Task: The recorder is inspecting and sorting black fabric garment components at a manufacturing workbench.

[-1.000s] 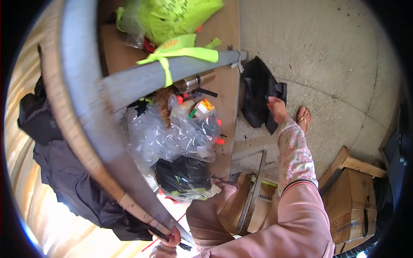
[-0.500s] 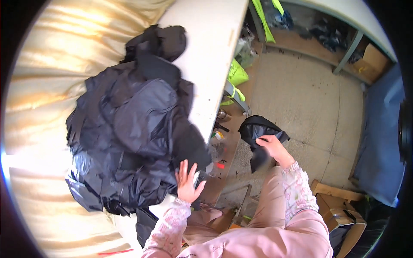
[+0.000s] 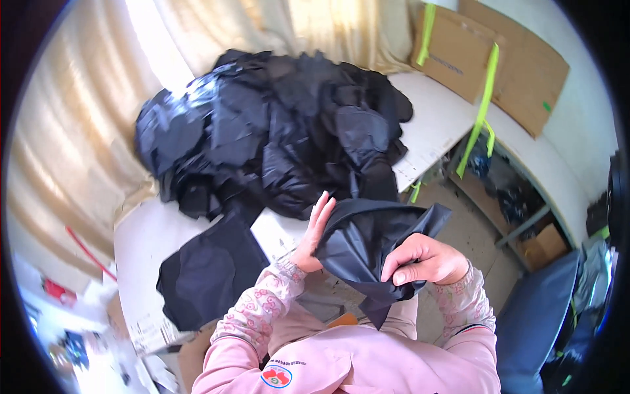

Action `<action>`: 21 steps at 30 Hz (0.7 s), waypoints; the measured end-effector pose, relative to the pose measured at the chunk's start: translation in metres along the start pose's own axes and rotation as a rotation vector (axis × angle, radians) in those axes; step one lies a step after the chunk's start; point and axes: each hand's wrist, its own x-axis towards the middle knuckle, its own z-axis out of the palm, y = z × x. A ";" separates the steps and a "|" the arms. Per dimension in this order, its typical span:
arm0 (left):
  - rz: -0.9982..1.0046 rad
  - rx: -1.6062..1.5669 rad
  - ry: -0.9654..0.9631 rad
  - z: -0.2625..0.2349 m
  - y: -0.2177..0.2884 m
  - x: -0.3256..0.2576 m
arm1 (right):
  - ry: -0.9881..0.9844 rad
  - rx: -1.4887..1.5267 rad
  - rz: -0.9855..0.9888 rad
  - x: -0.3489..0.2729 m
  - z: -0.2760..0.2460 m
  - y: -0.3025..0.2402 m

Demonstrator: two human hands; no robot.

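A thin, shiny black fabric piece hangs in front of my chest, with folds and a pointed lower corner. My right hand pinches it, thumb and fingers closed on the cloth. At its left edge my left hand rests with fingers stretched upward; the cloth hides its thumb. Beyond both hands a big heap of black fabric pieces covers much of the white table. A flat stack of dark pieces lies nearer, to the left of my left forearm.
Pale gold curtains hang behind the table. Cardboard sheets lean at the far right, near bright yellow-green strips. Under the right-hand table a shelf holds dark bundles and a carton. A blue panel stands at my right.
My view has swung left. My right hand has raised the black fabric piece from beside my knee to my chest. My left hand has left the heap and now touches the piece's edge.
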 end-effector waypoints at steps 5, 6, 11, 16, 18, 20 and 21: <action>0.126 0.248 0.123 -0.098 0.078 -0.047 | -0.126 -0.064 0.012 0.072 0.070 -0.045; 0.020 -0.177 0.174 -0.113 0.082 -0.061 | -0.124 -0.208 0.042 0.083 0.079 -0.051; -0.321 -0.644 0.809 -0.161 0.097 -0.132 | -0.031 -0.799 -0.095 0.127 0.127 -0.069; -0.510 -0.599 0.332 -0.187 0.096 -0.183 | 0.572 -1.127 -0.486 0.168 0.114 -0.078; -0.521 -0.554 0.014 -0.191 0.076 -0.200 | 0.690 -1.127 -0.698 0.194 0.107 -0.081; -0.314 -0.697 -0.119 -0.182 0.118 -0.182 | 0.641 -1.156 -0.742 0.234 0.100 -0.065; -0.213 -0.653 -0.089 -0.183 0.130 -0.182 | 0.581 -1.175 -0.754 0.251 0.102 -0.056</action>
